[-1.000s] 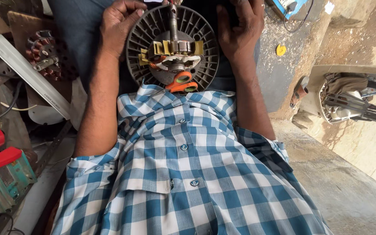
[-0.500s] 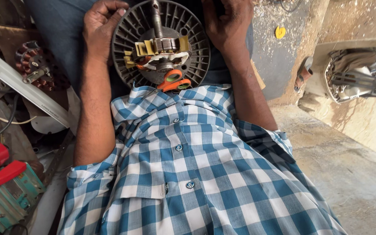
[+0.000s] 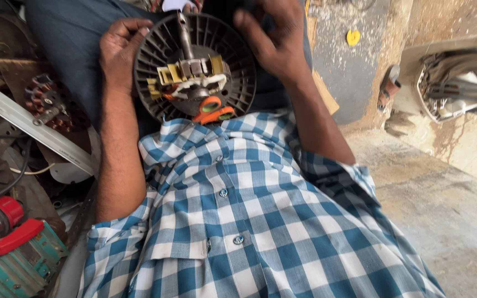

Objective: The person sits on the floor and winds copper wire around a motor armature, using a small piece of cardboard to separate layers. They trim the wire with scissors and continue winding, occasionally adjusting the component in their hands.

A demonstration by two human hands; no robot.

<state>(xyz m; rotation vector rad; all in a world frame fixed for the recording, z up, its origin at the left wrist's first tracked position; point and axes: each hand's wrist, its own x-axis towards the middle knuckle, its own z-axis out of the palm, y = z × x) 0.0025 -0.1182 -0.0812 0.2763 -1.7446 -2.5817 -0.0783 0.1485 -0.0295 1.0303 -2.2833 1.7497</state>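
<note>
So basically the person is sitting with a round black finned motor housing resting in their lap, propped against dark trousers, which keeps it steady without a vice or a bench. It looks like a fan motor end, with radial ribs all around and a metal shaft sticking up out of the middle. In the centre there's a stator block with yellow plastic pieces and pale windings, and just below that an orange plastic part near the rim closest to the body.

The left hand is curled over the left edge of the housing, fingers bent onto the rim, so it's gripping the disc and stopping it from rolling or tipping. The right hand comes in over the upper right edge with fingers spread and resting on the ribs; it reads as a loose, bracing hold more than a tight clamp, though I can't tell exactly what the fingertips are doing at the top since they run out of view.

The blue and white checked shirt fills the bottom. On the left there's a metal strip, some copper-wound coil parts and a red and green tool. Off to the right, another opened motor casing sits on the concrete floor, well apart from the hands.
</note>
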